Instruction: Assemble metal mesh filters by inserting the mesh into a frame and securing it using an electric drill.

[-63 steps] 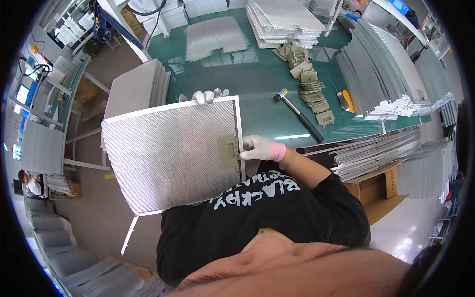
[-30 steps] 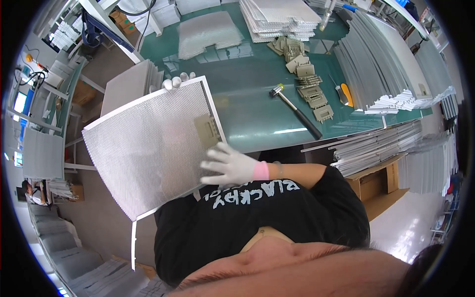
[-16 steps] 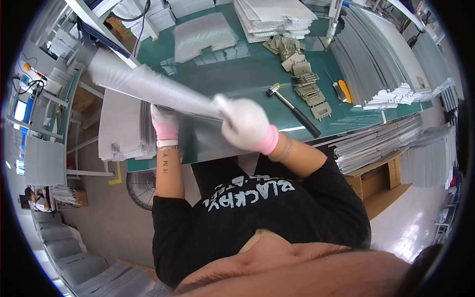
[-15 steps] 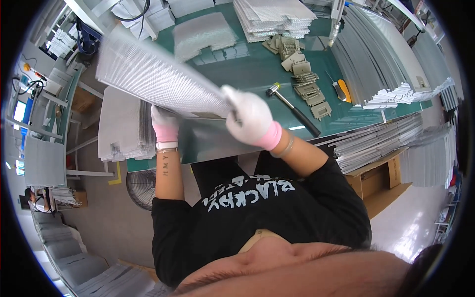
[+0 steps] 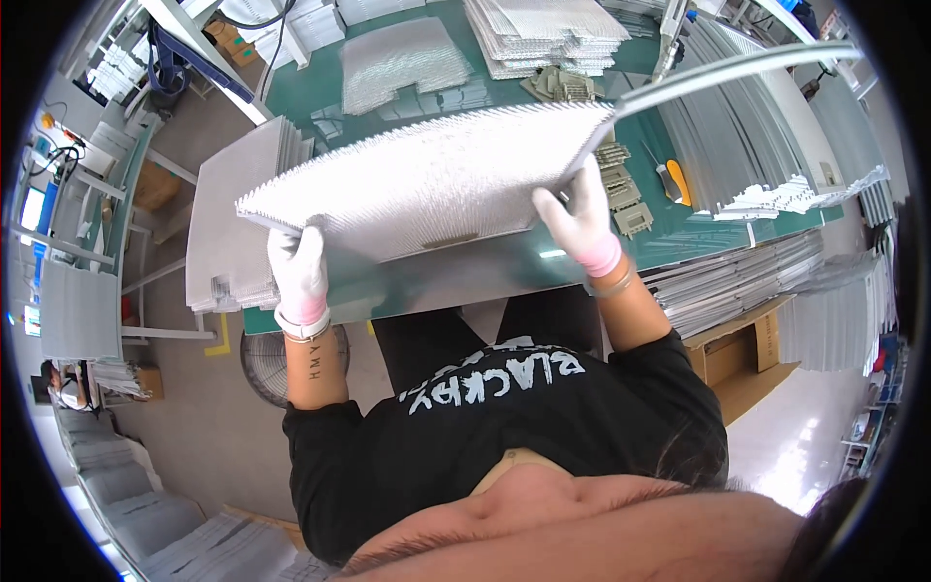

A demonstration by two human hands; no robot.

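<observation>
A silvery-white panel with a fine ribbed, mesh-like face is held tilted above the green table. My gloved left hand grips its near left corner, thumb on top. At the right end, my gloved right hand is closed round the panel's edge, its thumb apart. From the panel's far right corner a long pale metal strip runs out to the upper right; whether it is joined to the panel I cannot tell. Small olive-grey plastic pieces lie just beyond my right hand, partly covered by the panel.
A stack of panels stands at the left, another at the back. One flat sheet lies on the table. At right are an orange-handled screwdriver, long upright panels and, lower, an open cardboard box. A fan stands below.
The panel has swung round to lie across in front of me. My right hand has moved right to its end. The pale strip has come into view, and the hammer is hidden.
</observation>
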